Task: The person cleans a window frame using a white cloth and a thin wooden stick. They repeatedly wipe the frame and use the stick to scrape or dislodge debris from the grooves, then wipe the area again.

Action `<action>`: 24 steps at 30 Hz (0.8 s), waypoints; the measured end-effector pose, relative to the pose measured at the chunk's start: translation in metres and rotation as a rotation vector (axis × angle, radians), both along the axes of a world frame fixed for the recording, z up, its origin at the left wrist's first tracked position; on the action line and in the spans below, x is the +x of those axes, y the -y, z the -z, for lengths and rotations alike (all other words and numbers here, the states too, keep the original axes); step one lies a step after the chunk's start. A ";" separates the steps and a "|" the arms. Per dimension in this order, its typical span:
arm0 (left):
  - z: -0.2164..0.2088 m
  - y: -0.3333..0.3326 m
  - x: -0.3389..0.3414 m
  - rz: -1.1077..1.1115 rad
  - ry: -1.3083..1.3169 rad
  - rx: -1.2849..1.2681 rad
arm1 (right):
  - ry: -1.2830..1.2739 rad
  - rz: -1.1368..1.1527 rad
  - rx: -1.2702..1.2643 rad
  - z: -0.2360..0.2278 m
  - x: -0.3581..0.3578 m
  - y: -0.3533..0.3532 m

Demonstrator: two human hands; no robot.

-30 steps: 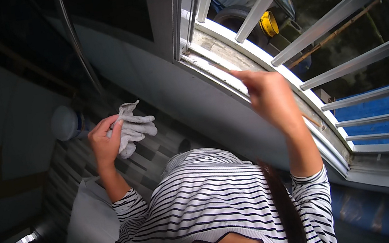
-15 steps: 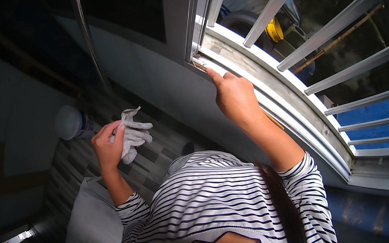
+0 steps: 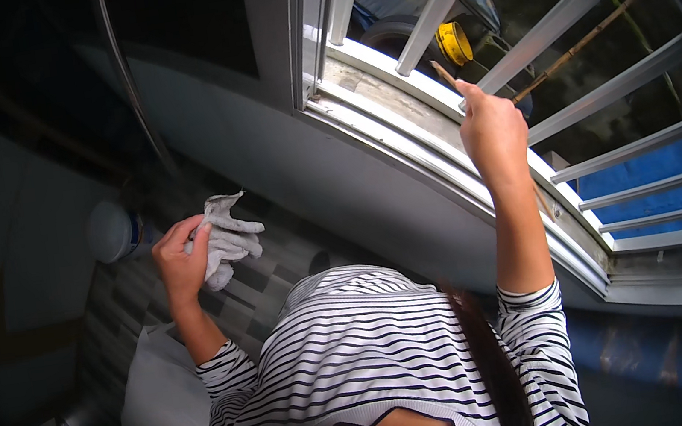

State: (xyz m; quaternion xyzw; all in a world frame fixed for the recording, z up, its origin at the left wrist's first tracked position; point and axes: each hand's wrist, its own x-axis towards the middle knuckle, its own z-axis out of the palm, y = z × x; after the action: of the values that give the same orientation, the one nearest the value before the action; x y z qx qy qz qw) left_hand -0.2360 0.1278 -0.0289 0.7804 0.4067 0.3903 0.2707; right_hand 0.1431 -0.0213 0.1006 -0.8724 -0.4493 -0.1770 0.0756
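Observation:
My left hand (image 3: 182, 264) is closed on a whitish work glove (image 3: 231, 238), whose limp fingers stick out to the right over the floor. My right hand (image 3: 492, 133) is raised over the outer side of the window sill (image 3: 376, 86), close to the white window bars (image 3: 536, 23). In it is a thin brown stick (image 3: 443, 73), held with the index finger stretched along it. One tip points up and left between the bars, and the middle of the stick is hidden by my hand. Below lies the white window track (image 3: 401, 143).
Beyond the bars are a yellow round object (image 3: 453, 43), a bamboo pole (image 3: 582, 46) and a blue surface (image 3: 657, 189). A white bucket (image 3: 109, 231) stands on the patterned floor (image 3: 270, 261) at the left. Something pale and sheet-like (image 3: 155, 401) is near my left elbow.
My right hand has moved right and outward, lifting the stick from the corner of the window track to the bars. The left hand keeps the glove. The whole view has shifted slightly.

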 end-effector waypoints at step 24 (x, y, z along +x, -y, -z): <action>0.015 -0.007 -0.009 -0.023 0.002 0.023 | -0.051 0.035 -0.103 0.004 0.034 -0.009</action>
State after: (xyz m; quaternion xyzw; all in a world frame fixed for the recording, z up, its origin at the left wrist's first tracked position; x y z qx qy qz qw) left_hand -0.2447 0.1348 -0.0440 0.7784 0.4108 0.3987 0.2576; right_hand 0.1774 -0.0120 0.0969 -0.8870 -0.4406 -0.1327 0.0388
